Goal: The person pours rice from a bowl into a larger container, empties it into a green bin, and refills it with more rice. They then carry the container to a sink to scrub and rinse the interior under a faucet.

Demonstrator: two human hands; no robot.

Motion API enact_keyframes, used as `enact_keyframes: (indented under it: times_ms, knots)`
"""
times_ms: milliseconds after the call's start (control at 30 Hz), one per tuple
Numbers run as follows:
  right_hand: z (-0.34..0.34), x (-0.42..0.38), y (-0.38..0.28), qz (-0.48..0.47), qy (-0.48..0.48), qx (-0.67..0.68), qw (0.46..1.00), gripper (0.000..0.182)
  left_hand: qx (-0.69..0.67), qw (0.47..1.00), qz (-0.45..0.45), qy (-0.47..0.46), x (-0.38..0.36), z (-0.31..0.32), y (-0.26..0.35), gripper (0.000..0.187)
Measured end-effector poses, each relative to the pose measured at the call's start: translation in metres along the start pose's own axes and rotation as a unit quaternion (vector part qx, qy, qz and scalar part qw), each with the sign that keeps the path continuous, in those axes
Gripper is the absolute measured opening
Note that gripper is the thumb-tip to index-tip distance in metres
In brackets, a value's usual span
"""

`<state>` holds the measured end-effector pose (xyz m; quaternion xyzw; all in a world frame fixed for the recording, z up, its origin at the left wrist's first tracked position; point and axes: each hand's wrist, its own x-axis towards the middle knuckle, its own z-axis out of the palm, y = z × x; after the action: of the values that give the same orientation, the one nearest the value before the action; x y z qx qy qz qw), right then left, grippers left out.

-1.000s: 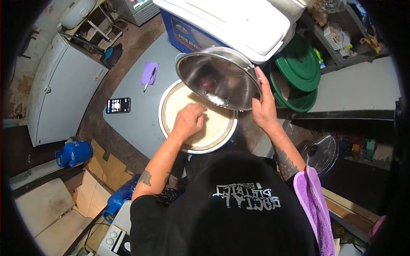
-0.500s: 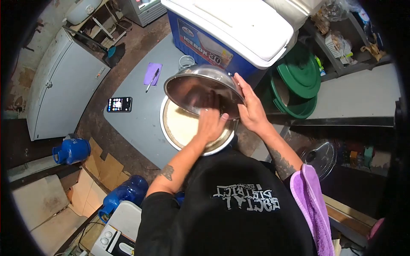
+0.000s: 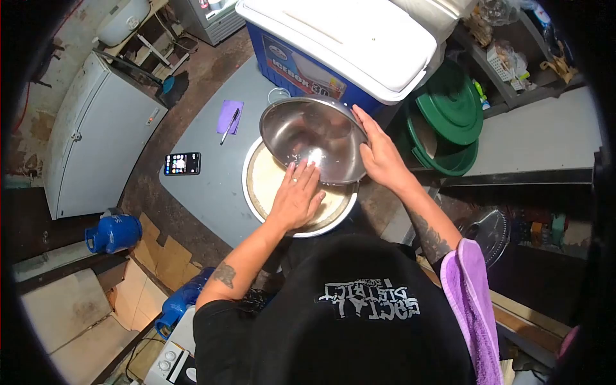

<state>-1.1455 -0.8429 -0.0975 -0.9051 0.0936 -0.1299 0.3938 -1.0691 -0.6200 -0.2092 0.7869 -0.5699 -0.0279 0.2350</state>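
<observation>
Since the earlier frame, the bowl has turned and shows more of its inside, and the left hand has shifted toward the left, to the bowl's lower edge. Beneath all of this is the table, and at its far side stands the icebox, closed by its white lid. Nearer to the person is the pot, which contains a pale, grainy mass. The bowl is tilted above the pot, with its mouth toward the left hand. The right hand grasps the bowl's right side, its thumb by the rim. The left hand is not clenched; its fingers are extended at the lower rim, and it grips nothing that I can see. The phone lies face up near the table's left edge, and the pen rests on the purple paper. Smallest are the white bits inside the bowl. Most of its inner surface looks bare, so I judge that its contents are mostly out; only these bits remain visible there.
</observation>
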Motion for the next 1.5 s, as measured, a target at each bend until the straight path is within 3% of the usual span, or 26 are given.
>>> enact_keyframes:
  times_ms: [100, 167, 267, 367, 400, 500, 533, 567, 600, 633, 733, 833, 867, 967, 1000, 1100, 1133, 1233, 1267, 1367, 1467, 1500]
  knots:
    - [-0.006, 0.002, 0.005, -0.019, -0.026, -0.029, 0.999, 0.067, 0.028, 0.995, 0.066, 0.075, 0.031, -0.054, -0.011, 0.057]
    - [-0.009, 0.003, 0.01, -0.031, -0.051, -0.049, 0.997, 0.065, 0.103, 0.984, 0.129, 0.062, 0.052, -0.091, -0.024, 0.053]
    - [-0.015, 0.004, 0.003, -0.012, -0.111, -0.049, 0.992, 0.065, 0.201, 0.954, 0.221, 0.002, 0.067, -0.088, -0.05, 0.052]
    - [-0.023, 0.002, -0.005, 0.043, -0.14, 0.006, 0.989, 0.065, 0.33, 0.928, 0.124, -0.12, 0.05, -0.064, -0.069, 0.059]
    - [-0.024, 0.001, -0.004, 0.031, -0.124, 0.007, 0.992, 0.065, 0.343, 0.925, 0.104, -0.128, 0.041, -0.052, -0.074, 0.072]
    - [-0.022, -0.002, 0.001, 0.007, -0.089, 0.002, 0.996, 0.066, 0.249, 0.958, -0.014, -0.142, 0.023, -0.03, -0.041, 0.077]
    - [-0.021, -0.003, 0.004, 0.005, -0.088, -0.006, 0.996, 0.066, 0.197, 0.971, -0.013, -0.135, 0.016, -0.02, -0.034, 0.082]
    - [-0.02, -0.004, 0.006, 0.001, -0.089, -0.015, 0.996, 0.066, 0.141, 0.97, -0.02, -0.198, 0.012, -0.01, -0.029, 0.079]
    - [-0.019, -0.005, 0.01, 0.02, -0.085, -0.002, 0.996, 0.066, -0.045, 0.985, -0.04, -0.162, 0.014, -0.009, -0.029, 0.076]
    - [-0.02, -0.008, 0.014, 0.038, -0.083, 0.012, 0.996, 0.066, -0.23, 0.964, -0.06, -0.119, 0.015, -0.006, -0.029, 0.073]
    - [-0.018, -0.009, 0.005, 0.095, -0.09, 0.064, 0.989, 0.066, -0.19, 0.974, -0.081, 0.097, 0.044, -0.01, -0.033, 0.071]
    - [-0.012, -0.006, 0.0, 0.097, -0.083, 0.075, 0.989, 0.067, -0.036, 0.992, -0.086, -0.081, 0.068, -0.023, -0.017, 0.073]
    - [-0.011, -0.006, 0.001, 0.09, -0.075, 0.069, 0.991, 0.067, -0.045, 0.993, -0.056, -0.095, 0.072, -0.025, -0.01, 0.075]
    - [-0.019, -0.011, 0.001, 0.109, -0.06, 0.086, 0.989, 0.067, -0.086, 0.995, 0.019, -0.042, 0.047, 0.018, 0.0, 0.072]
    - [-0.017, -0.015, 0.017, 0.094, -0.041, 0.074, 0.992, 0.066, -0.192, 0.973, 0.04, -0.12, 0.041, 0.019, -0.003, 0.069]
    - [-0.018, -0.02, 0.034, 0.114, -0.005, 0.117, 0.987, 0.068, -0.082, 0.994, -0.008, -0.07, 0.05, 0.012, -0.016, 0.068]
    - [-0.015, -0.02, 0.038, 0.123, 0.006, 0.143, 0.982, 0.061, -0.07, 0.997, -0.034, 0.006, 0.06, 0.0, -0.017, 0.069]
    - [-0.012, -0.018, 0.025, 0.161, -0.012, 0.142, 0.977, 0.053, -0.249, 0.957, -0.116, 0.094, 0.093, -0.009, -0.009, 0.07]
    - [-0.01, -0.019, 0.025, 0.161, -0.018, 0.115, 0.98, 0.055, -0.316, 0.937, -0.12, 0.082, 0.099, -0.009, 0.003, 0.07]
    - [0.002, -0.021, 0.024, 0.124, 0.006, 0.084, 0.989, 0.057, -0.522, 0.845, -0.04, 0.107, 0.112, 0.031, 0.035, 0.068]
    - [0.005, -0.019, 0.022, 0.162, 0.016, 0.191, 0.968, 0.057, -0.614, 0.784, -0.006, 0.091, 0.096, 0.028, 0.083, 0.07]
    - [0.006, -0.017, 0.025, 0.182, 0.025, 0.232, 0.955, 0.057, -0.556, 0.83, -0.002, 0.043, 0.083, 0.024, 0.087, 0.071]
